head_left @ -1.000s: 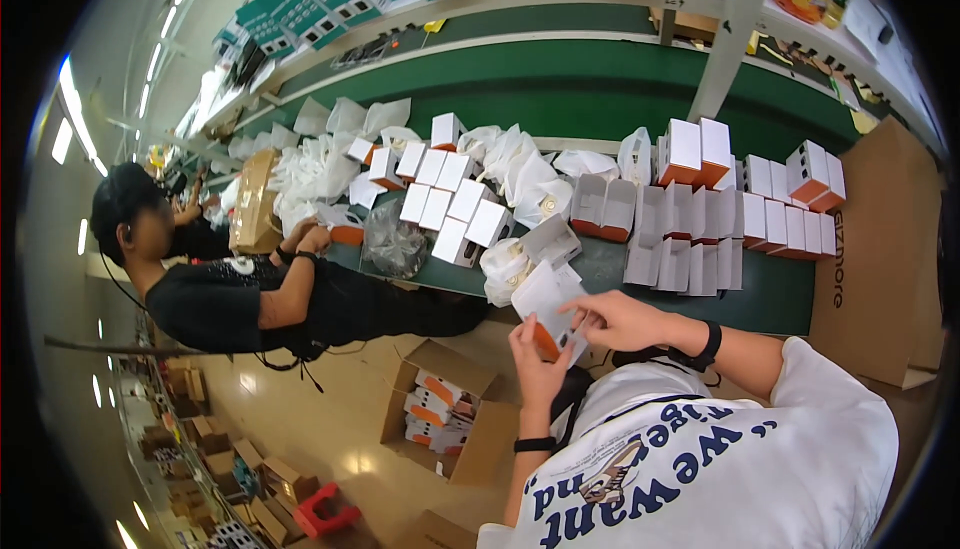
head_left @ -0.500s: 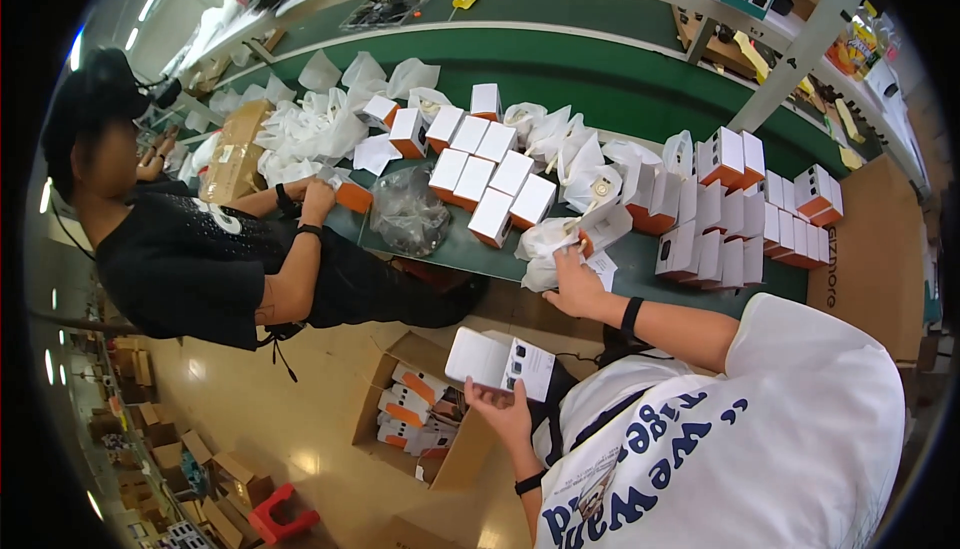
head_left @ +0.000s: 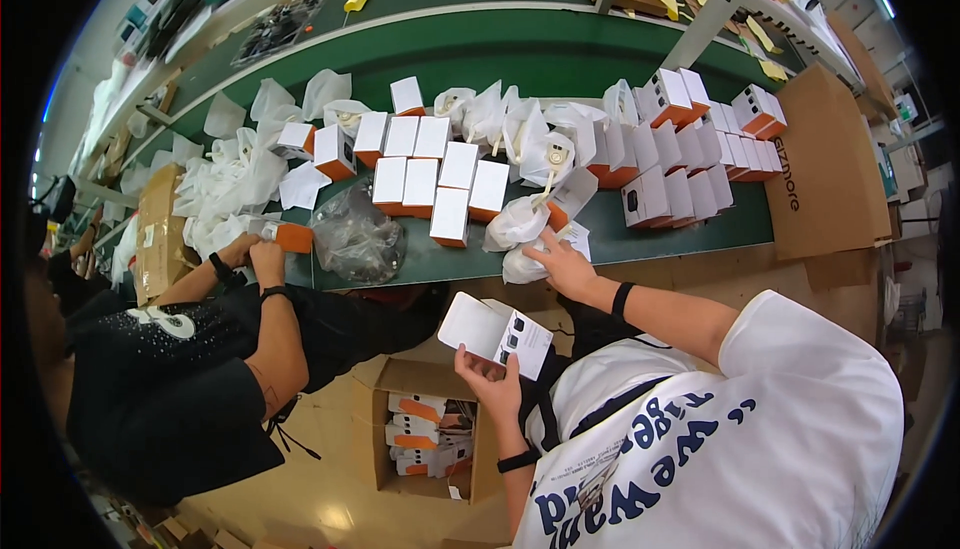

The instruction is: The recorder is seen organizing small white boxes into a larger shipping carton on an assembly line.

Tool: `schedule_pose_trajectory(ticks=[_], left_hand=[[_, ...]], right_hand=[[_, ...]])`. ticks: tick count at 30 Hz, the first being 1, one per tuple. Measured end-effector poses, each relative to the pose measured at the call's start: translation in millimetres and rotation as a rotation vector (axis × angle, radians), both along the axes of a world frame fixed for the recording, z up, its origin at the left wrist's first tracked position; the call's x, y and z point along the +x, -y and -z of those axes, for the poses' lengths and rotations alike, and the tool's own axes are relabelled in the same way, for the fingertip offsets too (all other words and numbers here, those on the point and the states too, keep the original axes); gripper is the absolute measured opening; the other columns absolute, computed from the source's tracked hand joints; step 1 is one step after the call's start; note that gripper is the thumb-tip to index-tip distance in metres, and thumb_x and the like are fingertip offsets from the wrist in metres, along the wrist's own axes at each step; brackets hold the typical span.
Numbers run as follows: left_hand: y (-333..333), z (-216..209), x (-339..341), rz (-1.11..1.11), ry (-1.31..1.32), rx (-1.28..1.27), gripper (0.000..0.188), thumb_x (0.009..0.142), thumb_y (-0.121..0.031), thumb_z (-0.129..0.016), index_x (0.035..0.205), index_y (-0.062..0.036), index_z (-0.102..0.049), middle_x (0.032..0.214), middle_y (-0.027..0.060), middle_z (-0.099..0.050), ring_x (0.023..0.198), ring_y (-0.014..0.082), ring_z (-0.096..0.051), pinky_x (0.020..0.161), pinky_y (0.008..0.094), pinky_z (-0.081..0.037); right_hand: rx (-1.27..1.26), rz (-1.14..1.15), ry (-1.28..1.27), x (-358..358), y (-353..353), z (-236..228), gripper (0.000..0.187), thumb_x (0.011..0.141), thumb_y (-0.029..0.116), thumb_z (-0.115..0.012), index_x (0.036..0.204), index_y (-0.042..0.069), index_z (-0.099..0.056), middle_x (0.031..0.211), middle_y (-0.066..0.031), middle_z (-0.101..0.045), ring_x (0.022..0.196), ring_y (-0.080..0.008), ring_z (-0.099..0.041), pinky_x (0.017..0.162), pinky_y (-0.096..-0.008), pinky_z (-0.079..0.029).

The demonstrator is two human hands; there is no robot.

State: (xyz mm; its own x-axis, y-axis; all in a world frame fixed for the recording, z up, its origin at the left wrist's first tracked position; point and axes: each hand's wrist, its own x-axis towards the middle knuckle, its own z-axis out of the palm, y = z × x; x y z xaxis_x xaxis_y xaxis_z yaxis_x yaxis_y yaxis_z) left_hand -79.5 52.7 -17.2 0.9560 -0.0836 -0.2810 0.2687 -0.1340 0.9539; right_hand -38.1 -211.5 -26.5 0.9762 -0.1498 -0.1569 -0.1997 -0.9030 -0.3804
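Note:
My left hand [head_left: 490,385] is closed around a small white box [head_left: 497,336] with printed pictures on one side, its lid flap standing up. It is held beyond the table's near edge. At that edge, my right hand [head_left: 563,265] has its fingers and thumb on a white plastic bag [head_left: 522,226] that wraps a pale item; the fingertips are partly lost in the plastic. Just behind is an opened white and orange box [head_left: 570,195]. More bagged items [head_left: 548,156] with cream-coloured parts lie farther back.
White-topped orange boxes [head_left: 459,165] stand in the middle of the green table [head_left: 448,266], with open boxes [head_left: 672,196] in rows to the right. A grey plastic bag [head_left: 357,234] lies left. Below, a carton [head_left: 386,470] holds several boxes. A co-worker [head_left: 187,349] handles an orange box [head_left: 294,238].
The view has swung right and down. My right hand stays at the plastic bag, with its fingers slightly shifted. My left hand keeps the box in nearly the same pose.

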Motion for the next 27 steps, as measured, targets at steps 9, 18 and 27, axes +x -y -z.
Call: schedule_pose_trajectory(ticks=[9, 18, 27], left_hand=[[10, -22, 30, -0.004, -0.025, -0.012, 0.098, 0.077, 0.005, -0.079, 0.154, -0.0141, -0.022, 0.140, 0.0161, -0.039, 0.118, 0.0292, -0.055, 0.090, 0.0389, -0.052], [44, -73, 81, 0.356, -0.001, -0.381, 0.085, 0.076, 0.006, -0.053, 0.153, -0.0114, -0.023, 0.138, 0.0157, -0.048, 0.127, 0.0263, -0.051, 0.111, 0.0382, -0.038], [101, -130, 74, 0.584, -0.002, -0.357, 0.106, 0.072, -0.006, -0.090, 0.148, -0.0065, -0.016, 0.137, 0.0209, -0.048, 0.122, 0.0258, -0.057, 0.101, 0.0385, -0.050]], right_hand=[[0.209, -0.079, 0.120, -20, 42, -14, 0.063, 0.073, 0.012, -0.080, 0.130, 0.020, -0.055, 0.140, -0.0065, -0.057, 0.103, -0.0367, -0.068, 0.084, -0.0483, -0.057], [1.174, 0.375, 0.035, -8, 109, -166, 0.060, 0.084, 0.030, -0.084, 0.132, 0.002, -0.062, 0.114, -0.0056, -0.070, 0.101, -0.0149, -0.065, 0.092, -0.0321, -0.051], [0.888, 0.072, 0.326, 6, 76, -229, 0.054, 0.087, 0.032, -0.081, 0.129, 0.008, -0.059, 0.110, -0.0124, -0.071, 0.101, -0.0211, -0.068, 0.089, -0.0352, -0.053]])
